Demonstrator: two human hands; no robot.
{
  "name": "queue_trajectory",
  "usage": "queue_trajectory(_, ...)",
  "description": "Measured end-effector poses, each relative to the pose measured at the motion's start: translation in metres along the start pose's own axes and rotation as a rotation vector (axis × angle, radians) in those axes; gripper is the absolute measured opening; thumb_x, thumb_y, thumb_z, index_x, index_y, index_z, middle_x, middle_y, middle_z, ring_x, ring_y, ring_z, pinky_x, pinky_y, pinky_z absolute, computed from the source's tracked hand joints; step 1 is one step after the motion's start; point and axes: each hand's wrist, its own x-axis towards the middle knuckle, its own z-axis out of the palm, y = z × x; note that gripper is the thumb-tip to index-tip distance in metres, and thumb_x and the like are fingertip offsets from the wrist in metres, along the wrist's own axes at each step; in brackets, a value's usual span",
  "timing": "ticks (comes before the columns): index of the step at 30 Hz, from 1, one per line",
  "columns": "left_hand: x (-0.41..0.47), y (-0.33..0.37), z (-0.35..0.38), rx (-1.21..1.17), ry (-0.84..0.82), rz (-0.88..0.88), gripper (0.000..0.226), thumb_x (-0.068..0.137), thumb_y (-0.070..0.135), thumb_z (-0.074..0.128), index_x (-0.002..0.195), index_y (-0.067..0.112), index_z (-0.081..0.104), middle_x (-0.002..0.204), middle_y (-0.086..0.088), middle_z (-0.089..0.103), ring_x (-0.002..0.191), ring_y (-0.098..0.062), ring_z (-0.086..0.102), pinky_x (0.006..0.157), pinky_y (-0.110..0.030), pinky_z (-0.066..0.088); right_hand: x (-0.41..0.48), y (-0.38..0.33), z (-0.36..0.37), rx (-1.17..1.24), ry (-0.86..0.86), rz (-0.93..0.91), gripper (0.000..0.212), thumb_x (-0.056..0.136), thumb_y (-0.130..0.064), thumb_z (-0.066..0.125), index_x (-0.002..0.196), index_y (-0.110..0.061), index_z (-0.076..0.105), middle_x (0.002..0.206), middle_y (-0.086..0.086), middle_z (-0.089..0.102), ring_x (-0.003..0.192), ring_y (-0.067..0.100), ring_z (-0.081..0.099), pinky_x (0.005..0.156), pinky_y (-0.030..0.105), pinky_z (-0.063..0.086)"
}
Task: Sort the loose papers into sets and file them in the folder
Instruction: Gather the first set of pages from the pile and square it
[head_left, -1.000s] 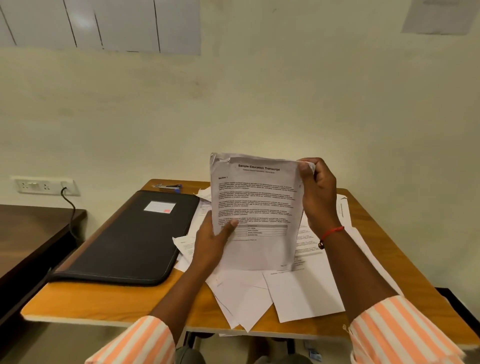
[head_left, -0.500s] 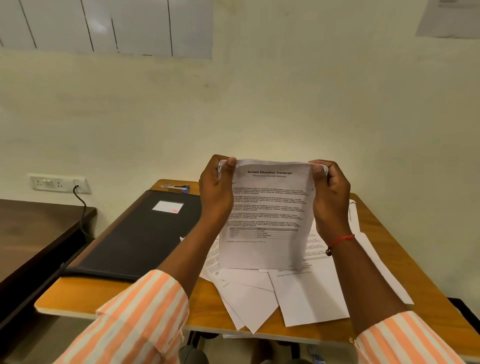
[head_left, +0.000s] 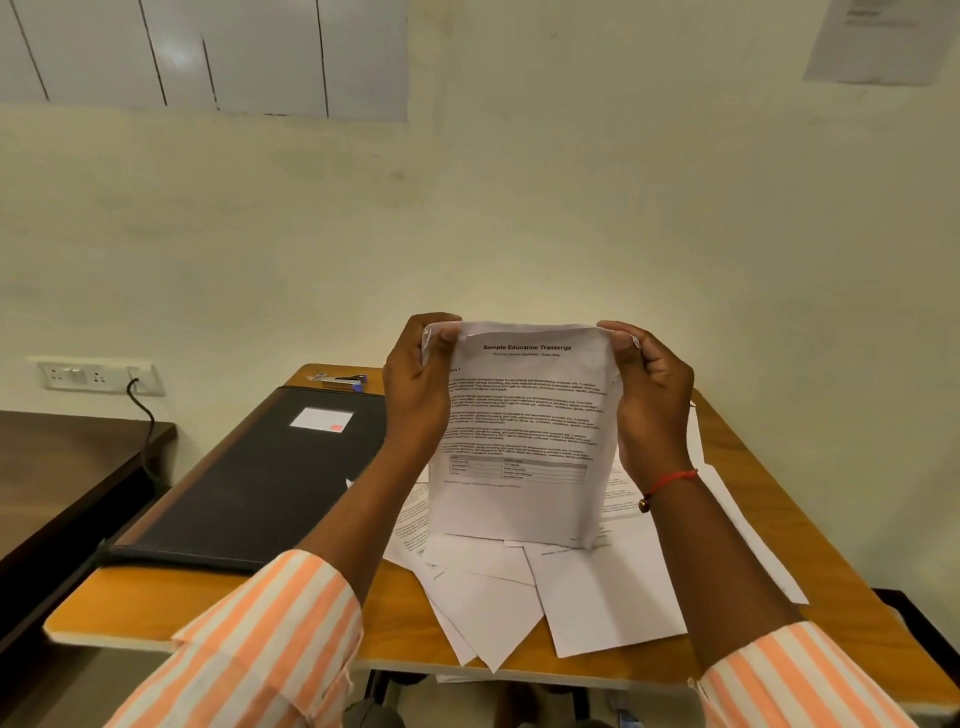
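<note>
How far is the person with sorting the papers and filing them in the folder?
Early. Nothing looks filed: the black folder lies closed on the table, no sorted sets visible. In hand: the left hand and right hand pinch the top corners of a printed sheet, held upright. Left: the loose papers overlapping beneath it, to sort and file.

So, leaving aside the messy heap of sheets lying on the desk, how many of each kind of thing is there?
Black folder: 1
Small tool behind it, perhaps a stapler: 1
Transcript, pinched at its top corners by the left hand and right hand: 1
Total: 3
</note>
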Motion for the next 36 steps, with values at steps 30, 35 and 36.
queue_trajectory(30,-0.073,-0.077,-0.004,-0.075,-0.11,-0.372,0.023,0.097,0.037,0.058,0.118,0.028,0.06,0.108,0.009,0.073,0.093,-0.012,0.074,0.069,-0.025,0.061,-0.067,0.089,-0.03,-0.068,-0.169,0.345,0.037,0.091,-0.032,0.067,0.126,-0.021,0.061,0.115,-0.004,0.073,0.102,0.011,0.071,0.081,0.027,0.06)
queue_trajectory(35,-0.092,-0.097,-0.011,-0.061,-0.203,-0.433,0.032,0.09,0.04,0.064,0.118,0.026,0.063,0.11,0.007,0.075,0.098,-0.019,0.074,0.079,-0.039,0.063,-0.087,0.115,-0.042,-0.132,-0.249,0.412,0.04,0.09,-0.033,0.066,0.128,-0.019,0.061,0.117,-0.006,0.072,0.107,0.011,0.069,0.085,0.026,0.059)
queue_trajectory(36,-0.094,-0.099,-0.013,-0.045,-0.226,-0.433,0.03,0.09,0.04,0.066,0.117,0.028,0.064,0.109,0.011,0.075,0.098,-0.017,0.074,0.079,-0.036,0.063,-0.089,0.118,-0.046,-0.148,-0.276,0.419,0.043,0.09,-0.034,0.066,0.13,-0.019,0.06,0.118,-0.007,0.072,0.109,0.01,0.068,0.089,0.026,0.058)
